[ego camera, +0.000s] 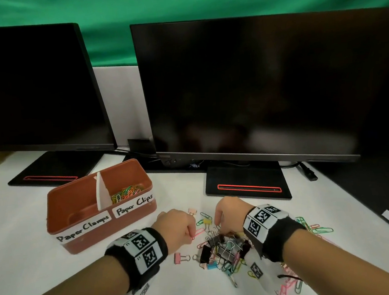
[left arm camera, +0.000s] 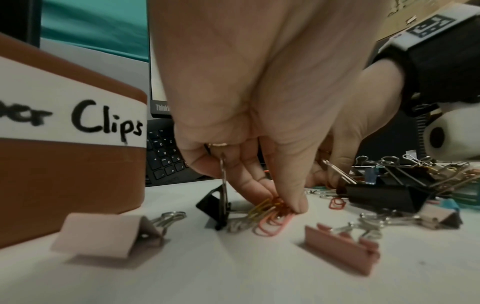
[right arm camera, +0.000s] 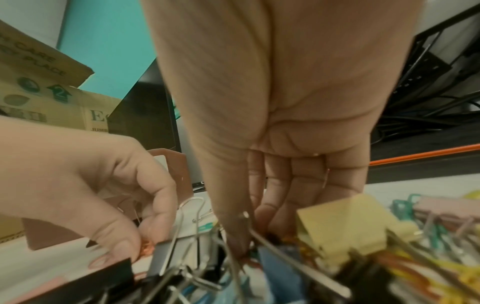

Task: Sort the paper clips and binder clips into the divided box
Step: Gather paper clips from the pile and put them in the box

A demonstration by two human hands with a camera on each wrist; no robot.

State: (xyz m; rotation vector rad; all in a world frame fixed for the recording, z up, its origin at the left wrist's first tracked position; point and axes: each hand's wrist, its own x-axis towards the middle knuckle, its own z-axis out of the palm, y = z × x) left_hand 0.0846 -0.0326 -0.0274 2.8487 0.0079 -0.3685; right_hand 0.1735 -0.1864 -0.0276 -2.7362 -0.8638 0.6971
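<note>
My left hand (left arm camera: pixel 259 102) is down on the white table (ego camera: pixel 60 288), and its thumb and fingers pinch a few paper clips (left arm camera: pixel 270 218), pink and yellow ones, just beside a black binder clip (left arm camera: pixel 215 205). My right hand (right arm camera: pixel 285 123) reaches into the mixed pile of clips (ego camera: pixel 221 248); its fingers are together and point down among the wire handles, but I cannot tell if they hold one. The brown divided box (ego camera: pixel 79 239) stands near, at the left, with coloured paper clips in its "Paper Clips" side.
</note>
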